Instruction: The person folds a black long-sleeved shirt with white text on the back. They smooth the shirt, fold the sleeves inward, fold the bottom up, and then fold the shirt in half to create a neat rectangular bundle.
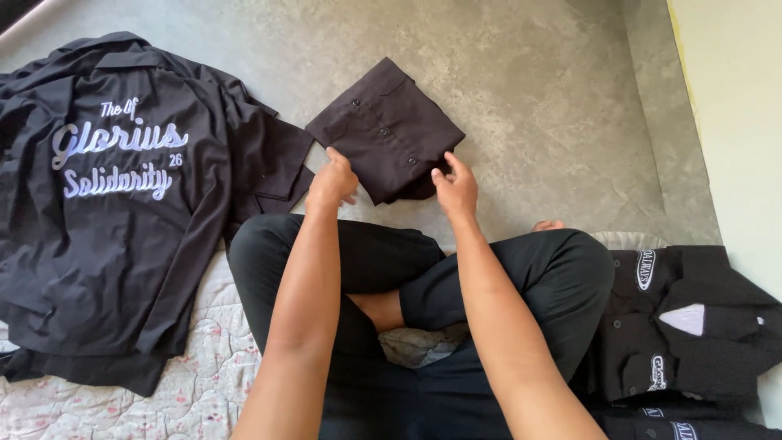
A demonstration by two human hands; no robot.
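A black button-up shirt folded into a square [383, 130] lies on the grey concrete floor in front of my crossed legs. My left hand [332, 181] touches its near left corner with the fingers curled on the edge. At the near right corner, my right hand [456, 186] presses its fingertips onto the fabric. Both hands rest on the folded shirt's near edge; neither lifts it.
A pile of unfolded black shirts [114, 204] with pale lettering on the back lies at my left, partly on a floral quilt [204, 383]. A stack of folded black shirts [684, 326] sits at my right. A pale wall [733, 122] runs along the right.
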